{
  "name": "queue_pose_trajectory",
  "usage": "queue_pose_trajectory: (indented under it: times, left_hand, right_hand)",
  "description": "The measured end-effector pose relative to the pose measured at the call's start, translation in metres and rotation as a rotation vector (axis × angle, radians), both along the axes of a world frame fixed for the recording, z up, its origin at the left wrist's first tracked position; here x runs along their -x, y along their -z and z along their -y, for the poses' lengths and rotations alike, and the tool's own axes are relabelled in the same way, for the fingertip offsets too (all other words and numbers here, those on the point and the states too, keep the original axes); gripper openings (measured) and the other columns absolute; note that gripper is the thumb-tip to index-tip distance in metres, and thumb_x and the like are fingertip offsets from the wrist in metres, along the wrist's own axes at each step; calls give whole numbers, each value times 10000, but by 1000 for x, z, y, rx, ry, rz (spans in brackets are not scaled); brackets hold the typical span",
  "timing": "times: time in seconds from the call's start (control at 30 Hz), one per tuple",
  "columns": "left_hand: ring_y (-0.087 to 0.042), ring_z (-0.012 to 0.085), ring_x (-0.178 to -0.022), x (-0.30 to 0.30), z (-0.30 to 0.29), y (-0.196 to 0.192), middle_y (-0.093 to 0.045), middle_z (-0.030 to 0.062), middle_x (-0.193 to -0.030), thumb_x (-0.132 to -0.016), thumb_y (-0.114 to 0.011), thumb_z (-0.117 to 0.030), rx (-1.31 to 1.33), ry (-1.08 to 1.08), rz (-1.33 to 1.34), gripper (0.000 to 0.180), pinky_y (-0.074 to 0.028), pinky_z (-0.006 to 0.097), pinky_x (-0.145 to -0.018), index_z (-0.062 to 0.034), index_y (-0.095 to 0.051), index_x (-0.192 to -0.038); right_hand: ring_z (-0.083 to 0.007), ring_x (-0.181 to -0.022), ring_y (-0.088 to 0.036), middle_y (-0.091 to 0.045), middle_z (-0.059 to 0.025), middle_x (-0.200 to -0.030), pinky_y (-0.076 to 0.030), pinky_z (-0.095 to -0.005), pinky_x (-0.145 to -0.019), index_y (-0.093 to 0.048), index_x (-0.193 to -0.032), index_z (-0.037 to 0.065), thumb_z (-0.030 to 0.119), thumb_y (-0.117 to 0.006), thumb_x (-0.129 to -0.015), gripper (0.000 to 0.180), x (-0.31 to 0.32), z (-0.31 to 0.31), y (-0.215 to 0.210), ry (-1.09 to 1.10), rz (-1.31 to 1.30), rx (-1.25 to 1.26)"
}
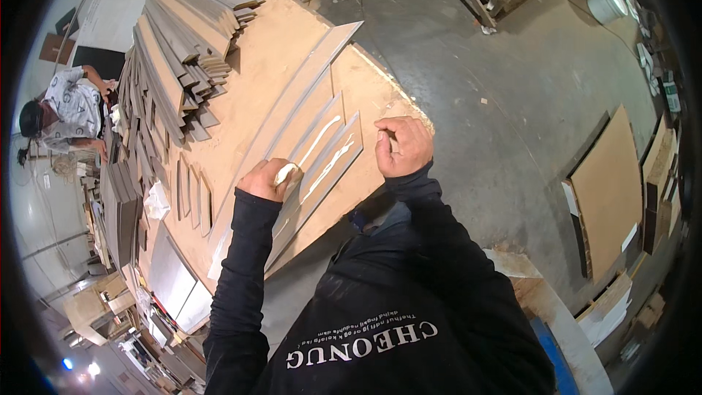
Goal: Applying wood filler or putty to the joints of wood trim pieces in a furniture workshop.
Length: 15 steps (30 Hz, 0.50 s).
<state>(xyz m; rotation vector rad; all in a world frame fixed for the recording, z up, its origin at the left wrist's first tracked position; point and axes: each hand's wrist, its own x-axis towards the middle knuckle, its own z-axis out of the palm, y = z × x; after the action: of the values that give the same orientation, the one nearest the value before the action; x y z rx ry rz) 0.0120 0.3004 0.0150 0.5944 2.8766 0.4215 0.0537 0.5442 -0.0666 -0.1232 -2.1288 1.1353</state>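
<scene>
On the dial of my view, my left hand [269, 179] sits at 9 o'clock, its fingers clenched round a smooth white thing [287, 172]. My right hand [404, 146] is at 2 o'clock, fingers curled into a loose fist; whether they grasp anything I cannot tell. Near the centre, toward 8 o'clock, lies a thin, flat, greyish-brown board [320, 192], a long narrow strip with straight edges, streaked with lumpy white paste [336, 161]. Its long axis runs from 7 o'clock up to 1, one end pointing to 1. Similar strips [316, 73] lie beside it, nearly parallel, on the pale wooden table [256, 66]. At 10 o'clock, grey boards [164, 66] pile up in a rough fan, with a co-worker [73, 106] beyond them
</scene>
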Motion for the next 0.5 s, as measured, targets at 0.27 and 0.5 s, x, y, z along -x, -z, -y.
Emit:
queue_pose_trajectory:
  times: [0.27,0.5]
  left_hand:
    - [-603,303,-705,-35,59,1,-607,107,-751,-753,-660,-174,20,-77,-27,113,-474,375,-599,-131,-624,-851]
    - [-604,304,-695,-69,110,1,-609,106,-744,-745,-664,-172,50,-175,-18,117,-475,379,-593,-135,-624,-848]
  right_hand:
    - [-273,-675,-553,-599,-79,-753,-432,-355,-618,-597,-807,89,44,-572,-668,148,1,6,3,19,3,-15]
    - [-258,-681,-563,-598,-84,-762,-436,-344,-632,-599,-829,77,44,-565,-683,154,0,9,0,40,24,-77]
